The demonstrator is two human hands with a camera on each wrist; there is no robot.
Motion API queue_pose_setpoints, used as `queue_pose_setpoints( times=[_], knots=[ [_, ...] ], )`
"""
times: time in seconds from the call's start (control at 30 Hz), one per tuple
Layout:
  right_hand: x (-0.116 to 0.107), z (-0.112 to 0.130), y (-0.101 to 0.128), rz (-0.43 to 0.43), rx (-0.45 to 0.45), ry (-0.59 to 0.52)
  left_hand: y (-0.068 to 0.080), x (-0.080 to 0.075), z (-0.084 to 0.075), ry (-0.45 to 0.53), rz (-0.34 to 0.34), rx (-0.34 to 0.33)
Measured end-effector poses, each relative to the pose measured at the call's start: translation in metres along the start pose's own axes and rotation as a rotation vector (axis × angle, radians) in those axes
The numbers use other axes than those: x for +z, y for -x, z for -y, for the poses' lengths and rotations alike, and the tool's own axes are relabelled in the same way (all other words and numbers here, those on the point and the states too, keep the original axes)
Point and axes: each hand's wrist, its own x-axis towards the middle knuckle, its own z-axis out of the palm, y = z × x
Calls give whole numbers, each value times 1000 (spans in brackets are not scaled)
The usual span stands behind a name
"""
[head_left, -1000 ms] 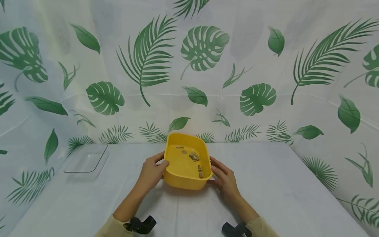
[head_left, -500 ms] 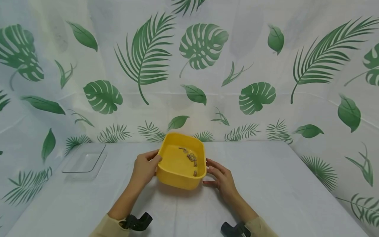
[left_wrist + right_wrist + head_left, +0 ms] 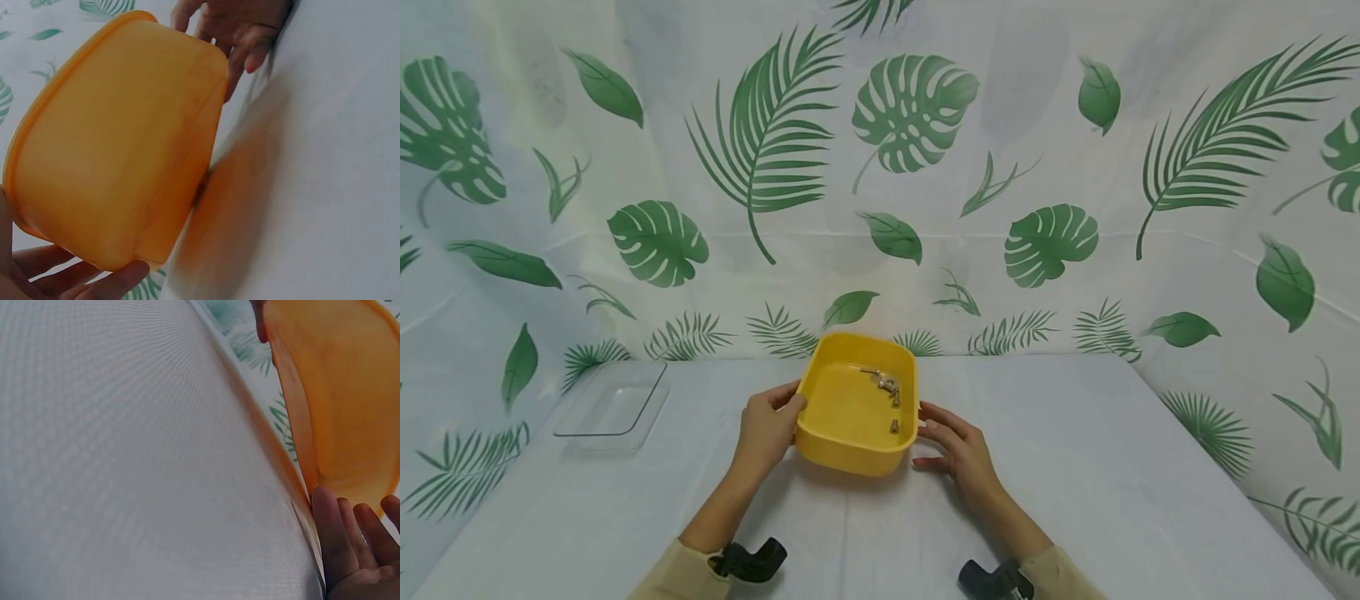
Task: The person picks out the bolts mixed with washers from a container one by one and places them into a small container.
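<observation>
While the left hand [image 3: 767,427] pinches the left side of a yellow tub [image 3: 844,410] between thumb and fingers, the right hand [image 3: 961,454] keeps spread fingers at the right wall, contact unclear; the tub is over the white table [image 3: 1097,467], mouth tipped toward the person, long axis running roughly away; metal bits [image 3: 889,388] lie along its right side; a clear box [image 3: 621,408] sits well apart, near the left edge; the table stretches well past the right hand; leaf-printed cloth [image 3: 955,250] backs its far edge.

Open-topped yellow rounded-rectangular plastic container [image 3: 846,454]: tilted, held at the rim by the left hand [image 3: 766,429]. Small metal hardware pieces [image 3: 888,386]: loose inside, toward the right hand [image 3: 961,457].
</observation>
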Motion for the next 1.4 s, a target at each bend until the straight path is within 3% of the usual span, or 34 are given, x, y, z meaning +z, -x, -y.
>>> queue_pose_setpoints(
  times=[0.17, 0.43, 0.67, 0.9, 1.27, 1.4],
  knots=[
    [0, 0, 0, 5, 6, 16, -2, 4, 9, -1, 4, 46],
    [2, 1, 0, -1, 13, 41, -8, 9, 27, -83, -38, 83],
    [5, -1, 0, 17, -16, 185, -10, 13, 34, -157, -52, 143],
    [18, 0, 3, 21, -38, 289, -7, 14, 36, -181, -56, 140],
    [32, -2, 6, 90, -55, 253, 3, 2, 40, -207, -70, 113],
    [36, -2, 3, 69, -51, 243, 5, -2, 41, -207, -62, 115]
  ],
)
